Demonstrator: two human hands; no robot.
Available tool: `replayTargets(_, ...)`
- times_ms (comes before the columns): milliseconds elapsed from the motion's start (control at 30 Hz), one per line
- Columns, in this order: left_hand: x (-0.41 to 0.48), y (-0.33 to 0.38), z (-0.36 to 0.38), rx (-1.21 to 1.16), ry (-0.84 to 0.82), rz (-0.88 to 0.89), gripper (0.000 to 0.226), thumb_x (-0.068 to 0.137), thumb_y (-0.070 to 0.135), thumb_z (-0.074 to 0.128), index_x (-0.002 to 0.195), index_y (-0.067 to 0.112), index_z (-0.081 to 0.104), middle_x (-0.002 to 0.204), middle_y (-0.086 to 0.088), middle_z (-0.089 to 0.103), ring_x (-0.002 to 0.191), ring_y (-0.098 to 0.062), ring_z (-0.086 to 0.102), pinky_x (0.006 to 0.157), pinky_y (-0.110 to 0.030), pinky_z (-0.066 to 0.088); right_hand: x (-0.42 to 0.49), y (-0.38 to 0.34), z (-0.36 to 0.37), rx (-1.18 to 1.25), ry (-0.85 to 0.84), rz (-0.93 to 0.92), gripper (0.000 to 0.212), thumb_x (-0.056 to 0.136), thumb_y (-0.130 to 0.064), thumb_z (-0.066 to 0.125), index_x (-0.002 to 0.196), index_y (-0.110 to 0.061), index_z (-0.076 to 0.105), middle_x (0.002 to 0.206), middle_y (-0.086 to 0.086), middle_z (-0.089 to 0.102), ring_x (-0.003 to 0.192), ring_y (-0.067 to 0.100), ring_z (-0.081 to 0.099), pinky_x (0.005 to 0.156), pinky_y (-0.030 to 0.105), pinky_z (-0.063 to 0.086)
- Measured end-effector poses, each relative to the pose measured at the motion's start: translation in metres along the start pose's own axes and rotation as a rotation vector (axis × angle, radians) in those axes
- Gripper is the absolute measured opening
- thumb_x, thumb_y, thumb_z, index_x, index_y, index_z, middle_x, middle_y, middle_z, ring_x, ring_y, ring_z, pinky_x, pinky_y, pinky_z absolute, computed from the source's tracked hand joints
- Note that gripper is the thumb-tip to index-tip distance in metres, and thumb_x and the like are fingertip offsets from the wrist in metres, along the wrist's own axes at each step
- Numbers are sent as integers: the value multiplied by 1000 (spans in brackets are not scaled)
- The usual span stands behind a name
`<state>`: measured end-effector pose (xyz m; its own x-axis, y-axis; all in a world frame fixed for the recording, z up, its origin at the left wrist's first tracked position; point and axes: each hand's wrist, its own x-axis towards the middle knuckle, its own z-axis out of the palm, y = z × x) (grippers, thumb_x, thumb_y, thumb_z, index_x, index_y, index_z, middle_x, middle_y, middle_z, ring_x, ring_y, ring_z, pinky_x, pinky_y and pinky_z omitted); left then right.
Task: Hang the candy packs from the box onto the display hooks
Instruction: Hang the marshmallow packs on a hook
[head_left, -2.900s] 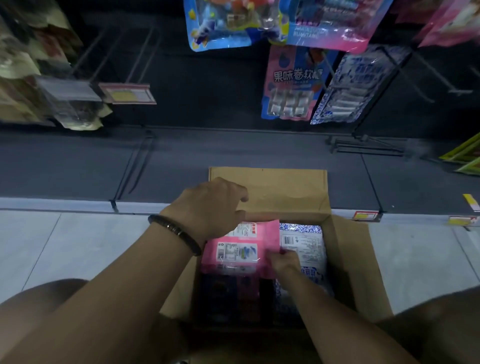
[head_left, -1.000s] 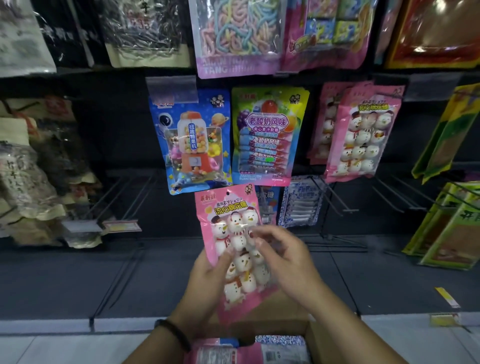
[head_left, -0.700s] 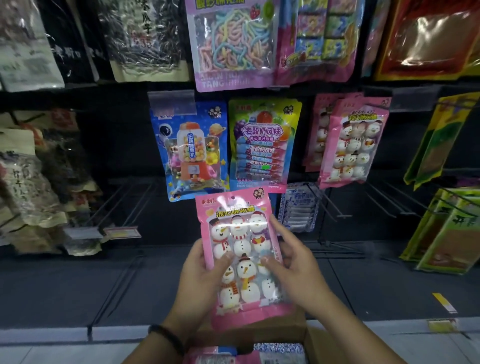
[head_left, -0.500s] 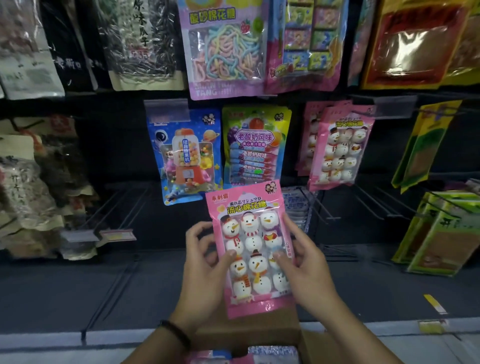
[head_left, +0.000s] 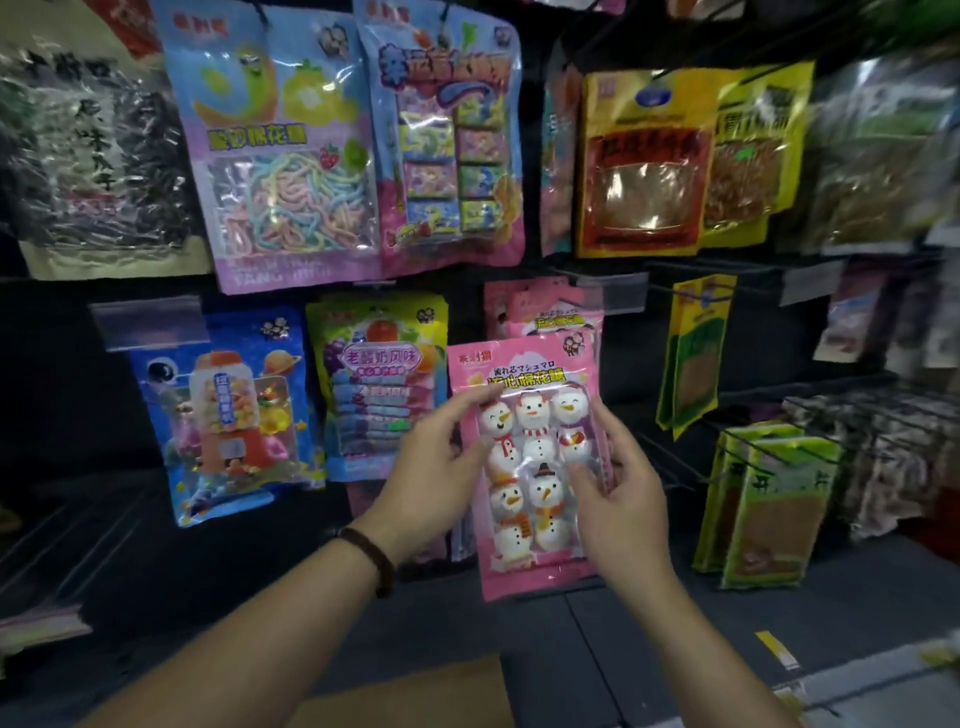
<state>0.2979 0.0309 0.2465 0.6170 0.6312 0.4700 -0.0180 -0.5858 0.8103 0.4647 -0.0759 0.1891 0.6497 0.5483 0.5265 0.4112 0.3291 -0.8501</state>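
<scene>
Shelving (head_left: 67, 395) of dark panels carries crowded hung bags. Left hand (head_left: 436, 467) and right hand (head_left: 623, 499) pinch the pink snowman pack (head_left: 524, 457) by its sides, upright, just in front of matching hung packs (head_left: 545, 317). Below it lie a cardboard box flap (head_left: 415, 696) and a dark base shelf (head_left: 649, 634).

Head cam, facing fwd, close on display rack (head_left: 597, 156)

Your snowman marshmallow pack (head_left: 530, 467) is glossy pink plastic film with a clear, glare-catching window. Below you, the box flap (head_left: 415, 696) is matt brown cardboard. The price-label holder (head_left: 150, 325) is smooth clear plastic, and your bracelet (head_left: 371, 558) is dull dark beads.
</scene>
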Motion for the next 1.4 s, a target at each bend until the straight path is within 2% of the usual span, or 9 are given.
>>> replayTargets(100, 23, -1, 25, 89, 1, 22, 61, 106, 9, 60, 154, 44, 48, 156, 21, 52, 125, -41, 59, 102, -57, 55, 16, 18, -12, -19, 65, 27, 62, 101, -17, 71, 150, -51, 51, 143, -16, 60, 131, 0, 59, 110, 41, 55)
replayTargets(167, 36, -4, 37, 104, 25, 40, 66, 105, 7, 61, 156, 46, 43, 154, 17, 55, 94, -34, 72, 79, -44, 64, 30, 24, -19, -27, 99, 51, 62, 101, -17, 71, 149, -51, 52, 141, -18, 59, 130, -2, 58, 110, 38, 54)
replayTargets(233, 47, -10, 45, 90, 35, 64, 70, 105, 6, 60, 155, 51, 42, 135, 9, 70, 52, -20, 51, 47, -29, 48, 41, 24, -25, -47, 121, 42, 60, 102, -19, 70, 151, -49, 51, 140, -21, 57, 129, -9, 55, 111, 32, 51)
replayTargets(467, 77, -2, 67, 75, 80, 150, 78, 104, 5, 63, 152, 62, 39, 122, 23, 70, 56, -31, 44, 50, -39, 51, 61, 11, -47, -150, 101, -15, 67, 104, -25, 67, 158, -52, 39, 137, -17, 45, 124, -10, 47, 94, 9, 41)
replayTargets(600, 92, -4, 69, 102, 98, 145, 77, 103, 6, 64, 155, 57, 39, 112, 44, 65, 51, -13, 41, 50, -38, 50, 64, 4, -49, -171, 7, 3, 70, 104, -21, 66, 161, -49, 36, 150, -14, 33, 129, -15, 41, 79, -2, 42)
replayTargets(767, 101, -9, 70, 150, 134, 97, 81, 102, 11, 66, 154, 63, 33, 89, -22, 71, 52, -16, 37, 47, -34, 40, 60, 0, -45, -201, -78, 40, 65, 105, -28, 64, 156, -57, 36, 170, -18, 17, 159, 8, 19, 112, 26, 31)
replayTargets(1033, 103, -20, 73, 211, 198, 117, 79, 101, 9, 69, 160, 48, 34, 59, -10, 50, 49, -12, 30, 45, -23, 32, 59, 7, -38, -278, -145, 35, 63, 105, -32, 63, 159, -50, 36, 173, -15, 12, 161, 5, 7, 116, 27, 23)
replayTargets(1200, 125, -25, 72, 271, 230, 101, 80, 100, 7, 69, 160, 47, 34, 68, -2, 62, 45, -6, 31, 42, -15, 36, 58, 13, -26, -299, -165, 56, 65, 105, -32, 64, 161, -44, 36, 172, -15, 14, 161, 9, 10, 124, 33, 26)
replayTargets(1400, 146, -29, 62, 345, 264, 90, 78, 98, 13, 74, 161, 42, 37, 148, 6, 60, 64, -11, 56, 54, -5, 50, 47, 20, -6, -346, -245, 79, 68, 104, -37, 64, 161, -51, 30, 171, -18, 12, 162, 11, 10, 131, 43, 23)
